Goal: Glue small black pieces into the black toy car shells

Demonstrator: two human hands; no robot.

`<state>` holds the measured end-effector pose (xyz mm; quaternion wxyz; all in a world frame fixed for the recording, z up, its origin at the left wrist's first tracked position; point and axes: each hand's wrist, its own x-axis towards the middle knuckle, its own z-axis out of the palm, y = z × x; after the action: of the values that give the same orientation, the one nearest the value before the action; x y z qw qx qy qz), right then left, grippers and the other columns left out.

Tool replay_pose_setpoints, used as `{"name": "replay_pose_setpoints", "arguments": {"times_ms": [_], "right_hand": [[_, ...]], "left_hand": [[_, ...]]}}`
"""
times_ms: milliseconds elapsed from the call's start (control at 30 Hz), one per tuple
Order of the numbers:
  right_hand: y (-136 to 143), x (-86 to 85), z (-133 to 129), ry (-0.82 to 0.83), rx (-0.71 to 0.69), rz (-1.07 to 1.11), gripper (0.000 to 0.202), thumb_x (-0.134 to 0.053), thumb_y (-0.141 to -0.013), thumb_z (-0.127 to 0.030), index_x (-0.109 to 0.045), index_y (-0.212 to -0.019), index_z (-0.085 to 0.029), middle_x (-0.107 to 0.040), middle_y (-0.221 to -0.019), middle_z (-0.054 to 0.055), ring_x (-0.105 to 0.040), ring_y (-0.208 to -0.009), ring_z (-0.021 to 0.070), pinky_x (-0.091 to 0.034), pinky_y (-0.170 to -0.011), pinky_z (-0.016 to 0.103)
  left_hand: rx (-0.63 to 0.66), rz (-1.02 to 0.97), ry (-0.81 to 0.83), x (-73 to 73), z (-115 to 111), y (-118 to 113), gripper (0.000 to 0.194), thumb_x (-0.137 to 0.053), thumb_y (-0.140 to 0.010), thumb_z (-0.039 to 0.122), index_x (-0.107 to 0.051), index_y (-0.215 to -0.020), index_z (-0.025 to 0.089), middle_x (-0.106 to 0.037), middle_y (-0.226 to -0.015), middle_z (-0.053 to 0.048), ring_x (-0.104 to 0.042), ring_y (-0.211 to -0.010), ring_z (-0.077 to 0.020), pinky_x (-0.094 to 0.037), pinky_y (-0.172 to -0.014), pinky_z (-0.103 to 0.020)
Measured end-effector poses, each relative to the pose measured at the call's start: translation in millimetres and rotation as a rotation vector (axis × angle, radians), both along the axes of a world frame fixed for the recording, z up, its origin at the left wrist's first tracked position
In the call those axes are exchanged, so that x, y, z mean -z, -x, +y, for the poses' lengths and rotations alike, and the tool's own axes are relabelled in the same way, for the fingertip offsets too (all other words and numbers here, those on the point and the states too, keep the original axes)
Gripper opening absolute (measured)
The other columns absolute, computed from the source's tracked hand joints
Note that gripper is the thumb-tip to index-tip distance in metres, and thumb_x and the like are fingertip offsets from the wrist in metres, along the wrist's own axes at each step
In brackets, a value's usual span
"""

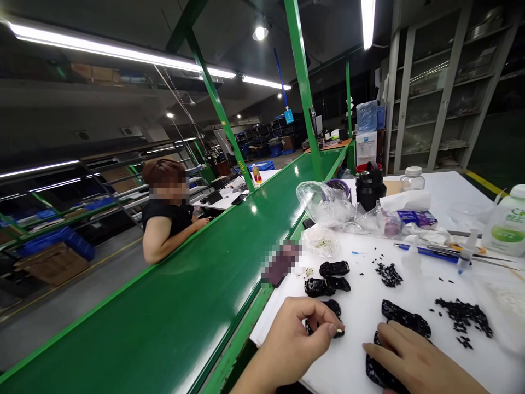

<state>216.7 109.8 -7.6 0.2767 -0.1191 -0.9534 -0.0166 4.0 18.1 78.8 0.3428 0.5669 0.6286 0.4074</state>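
Note:
My left hand (293, 342) is closed in a pinch, thumb against forefinger, at the table's left side. A tiny pale bit shows at its fingertips, too small to name. Just behind those fingertips lie glossy black pieces shaped like small toy car bodies, partly hidden by the hand. My right hand (418, 355) curls over another black toy car body (375, 369) at the near edge and grips it, covering much of it. Beyond its knuckles lies one more black car body (406, 317). Farther back are several others, including a black car body (334, 268).
Small black parts lie in a near pile (465, 317) and a far pile (389, 274). Behind them are a clear plastic bag (324, 202), a black bottle (369, 189), a blue pen (430, 251) and a white-green bottle (511, 224). A person (166, 219) sits across the green conveyor (197, 290).

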Motion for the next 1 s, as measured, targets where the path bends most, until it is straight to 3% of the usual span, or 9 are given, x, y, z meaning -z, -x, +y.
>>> {"name": "replay_pose_setpoints", "arguments": {"times_ms": [233,333,567,667,800,1000], "right_hand": [[4,-8.8,-5,0.116,-0.056,0.029,0.019,-0.062,-0.073,-0.017,-0.056,-0.09,-0.024,-0.065,-0.086,0.001,-0.063,-0.079,0.0223,-0.054,-0.071,0.032],[1,-9.7,-3,0.109,-0.081,0.077,0.023,-0.06,-0.071,-0.017,-0.058,-0.093,-0.024,-0.068,-0.085,0.001,-0.066,-0.083,0.0243,-0.055,-0.074,0.033],[-11,-6.1,5,0.142,0.13,0.28,0.045,-0.053,-0.072,-0.016,-0.057,-0.117,-0.025,-0.07,-0.109,0.004,-0.071,-0.095,0.0224,-0.061,-0.078,0.027],[-15,-5.6,12,0.156,0.147,0.265,0.045,-0.055,-0.076,-0.018,-0.057,-0.12,-0.026,-0.07,-0.112,0.003,-0.071,-0.097,0.0205,-0.062,-0.078,0.024],[-19,-4.0,16,0.163,0.187,0.267,0.042,-0.058,-0.082,-0.026,-0.056,-0.124,-0.028,-0.071,-0.112,0.002,-0.071,-0.098,0.021,-0.063,-0.081,0.028],[-21,-3.2,11,0.196,0.188,0.267,0.045,-0.054,-0.087,-0.028,-0.053,-0.132,-0.03,-0.069,-0.116,0.002,-0.07,-0.102,0.0219,-0.062,-0.084,0.03]], "left_hand": [[-0.017,-0.106,-0.034,8.7,1,-6,0.019,-0.062,-0.088,0.032,-0.071,-0.085,0.015,-0.072,-0.09,-0.008,-0.062,-0.082,-0.0189,-0.047,-0.075,-0.03],[-0.016,-0.153,-0.068,12.4,3,-9,0.023,-0.059,-0.092,0.036,-0.069,-0.09,0.015,-0.07,-0.093,-0.009,-0.06,-0.084,-0.0187,-0.046,-0.076,-0.03],[-0.024,-0.242,-0.085,21.8,12,-24,0.024,-0.055,-0.094,0.039,-0.061,-0.092,0.016,-0.064,-0.093,-0.006,-0.056,-0.083,-0.0165,-0.043,-0.076,-0.03],[0.012,-0.113,-0.062,21.2,13,-31,0.021,-0.048,-0.097,0.036,-0.058,-0.092,0.018,-0.061,-0.09,-0.004,-0.054,-0.082,-0.0153,-0.042,-0.076,-0.029],[0.045,0.153,-0.031,14.2,11,-36,0.015,-0.052,-0.094,0.029,-0.062,-0.087,0.02,-0.061,-0.084,-0.001,-0.053,-0.08,-0.0147,-0.039,-0.079,-0.028],[0.09,0.155,-0.04,13.5,9,-31,0.014,-0.059,-0.089,0.025,-0.068,-0.081,0.019,-0.062,-0.072,0.0,-0.054,-0.07,-0.0131,-0.04,-0.07,-0.025]]}}
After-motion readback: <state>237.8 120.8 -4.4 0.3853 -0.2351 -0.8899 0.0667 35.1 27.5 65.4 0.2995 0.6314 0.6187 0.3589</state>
